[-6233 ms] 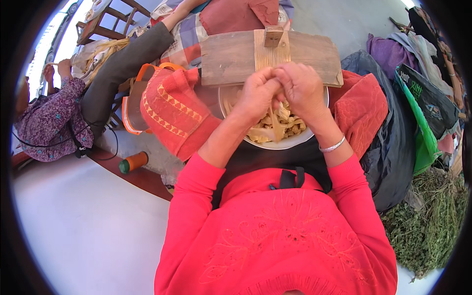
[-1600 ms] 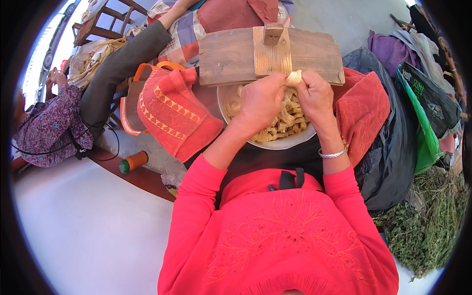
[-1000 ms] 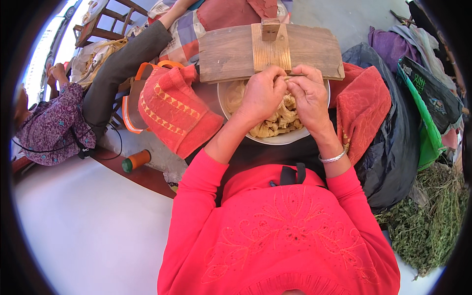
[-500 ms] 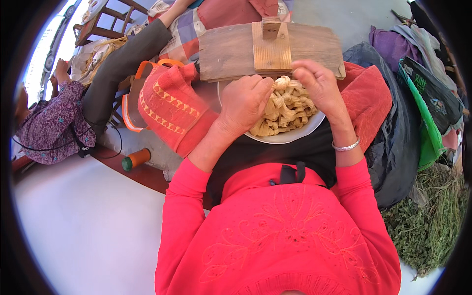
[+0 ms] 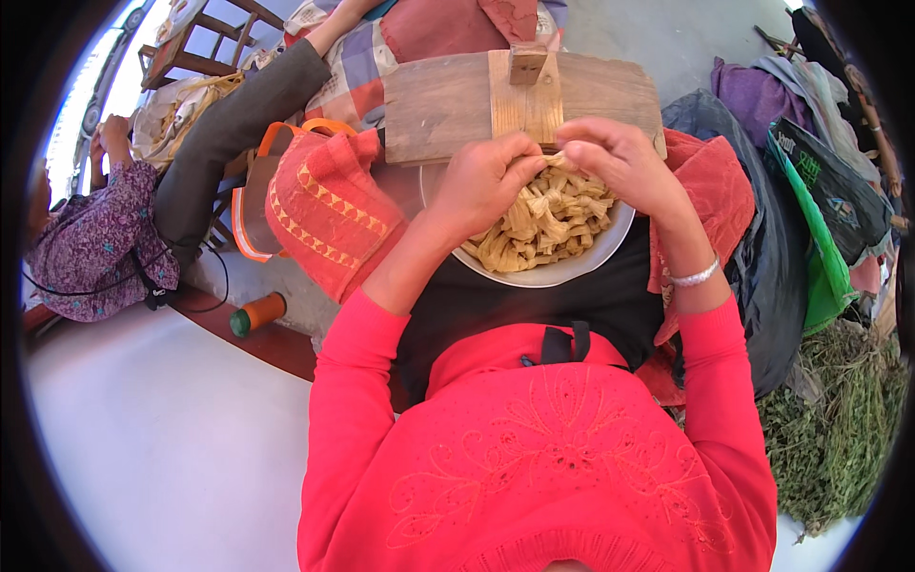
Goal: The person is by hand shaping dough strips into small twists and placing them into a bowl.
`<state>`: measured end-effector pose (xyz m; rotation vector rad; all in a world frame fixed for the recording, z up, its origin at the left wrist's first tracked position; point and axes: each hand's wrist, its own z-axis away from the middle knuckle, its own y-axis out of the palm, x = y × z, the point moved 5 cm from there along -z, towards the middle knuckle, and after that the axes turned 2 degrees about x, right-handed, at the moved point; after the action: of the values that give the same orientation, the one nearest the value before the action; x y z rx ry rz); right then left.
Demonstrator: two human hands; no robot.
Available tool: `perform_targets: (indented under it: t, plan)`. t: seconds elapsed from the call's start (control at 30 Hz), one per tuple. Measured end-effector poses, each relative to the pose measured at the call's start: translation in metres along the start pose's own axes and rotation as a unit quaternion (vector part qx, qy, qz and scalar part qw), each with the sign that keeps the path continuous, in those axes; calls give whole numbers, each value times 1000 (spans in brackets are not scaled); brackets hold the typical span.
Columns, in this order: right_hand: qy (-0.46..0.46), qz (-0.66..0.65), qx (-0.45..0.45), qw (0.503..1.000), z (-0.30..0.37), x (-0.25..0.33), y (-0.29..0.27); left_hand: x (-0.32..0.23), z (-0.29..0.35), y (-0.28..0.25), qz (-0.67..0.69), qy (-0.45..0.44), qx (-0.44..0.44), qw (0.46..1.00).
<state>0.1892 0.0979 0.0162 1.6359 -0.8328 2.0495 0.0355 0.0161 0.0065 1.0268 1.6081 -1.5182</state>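
Looking down, head view: two bare hands are meeting over the far part of a white bowl (image 5: 541,279), which is sitting over the person's dark lap; the bowl's middle is serving as the clock's centre.
Left hand (image 5: 483,181): at ten o'clock, thumb and fingers are closing in a pinch on a tan strip (image 5: 557,162).
Right hand (image 5: 624,162): at two o'clock, fingers are curving half open beside the strip; whether they are gripping it, I cannot tell.
Strip: near twelve o'clock, it is lying between the fingertips, just above the heap.
Heap done so far: many folded, tangled tan strips (image 5: 548,224) are already filling the visible bowl; the one between the hands is looking unfinished. How much is left, nothing is showing.
Board (image 5: 434,100): at twelve, it is covering the bowl's far edge and bearing a wooden block (image 5: 526,65).
Cloths: a red towel (image 5: 329,210) is lying at nine, another red cloth (image 5: 710,186) toward three.
Room: a black bag (image 5: 762,276) is slumping past three, dried plants (image 5: 829,429) are piling at four, an orange roll (image 5: 259,314) is resting at eight, another person (image 5: 105,238) is sitting at nine, and a wooden chair (image 5: 205,43) is standing at ten.
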Motion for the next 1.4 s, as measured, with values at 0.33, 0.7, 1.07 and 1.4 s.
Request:
perform_targets:
  t: [0.33, 0.7, 1.07, 1.4]
  plan:
    - [69, -100, -9, 993, -23, -16, -7, 19, -23, -16, 124, -90, 24, 988]
    - [-51, 97, -166, 980, -46, -34, -6, 66, -45, -22, 179, -124, -51, 975]
    - [-280, 389, -241, 844, 2, 30, 39, 42, -7, 12, 243, -103, -77, 961]
    - [-148, 249, -120, 950, 43, 43, 33, -59, 31, -28, -63, -62, 21, 996]
